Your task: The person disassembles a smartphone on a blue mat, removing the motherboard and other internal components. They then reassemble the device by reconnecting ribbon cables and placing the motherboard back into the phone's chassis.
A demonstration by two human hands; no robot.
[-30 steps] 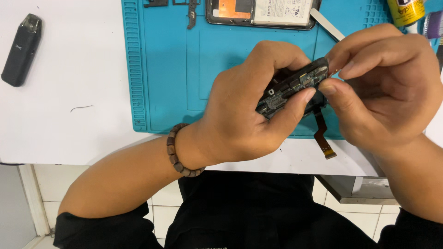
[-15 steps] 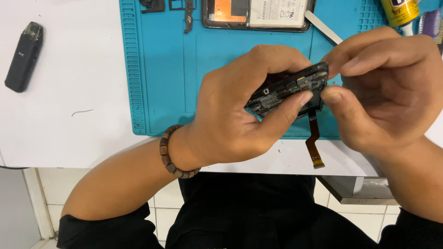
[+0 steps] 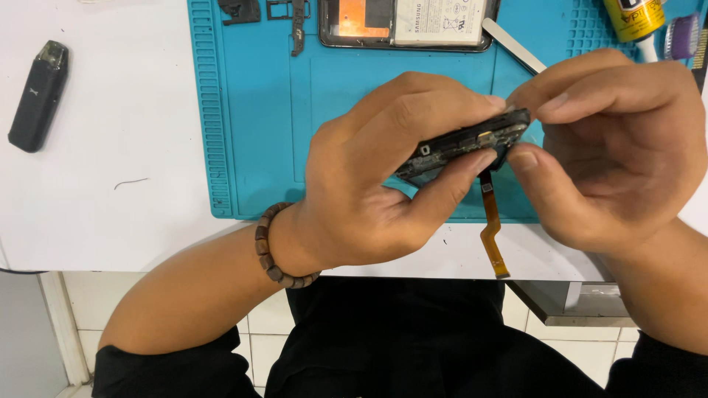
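Observation:
My left hand (image 3: 383, 177) grips a black phone frame part (image 3: 464, 144) edge-on, thumb below and fingers over the top. My right hand (image 3: 612, 147) pinches the same part at its right end between thumb and forefinger. An orange flex cable (image 3: 493, 232) hangs down from the part, past the table's edge. Both hands are held above the front of a blue work mat (image 3: 258, 110). A beaded bracelet (image 3: 276, 250) sits on my left wrist.
An opened phone (image 3: 405, 22) with its battery showing lies at the mat's far edge, small black parts (image 3: 240, 10) to its left. A white pry stick (image 3: 512, 46), a yellow bottle (image 3: 634, 18) and a purple tool (image 3: 682, 35) sit at top right. A small black device (image 3: 38, 96) lies on the white table (image 3: 110, 191).
Both hands with the part have shifted slightly; the part now tilts a little more level, and the flex cable hangs straighter down.

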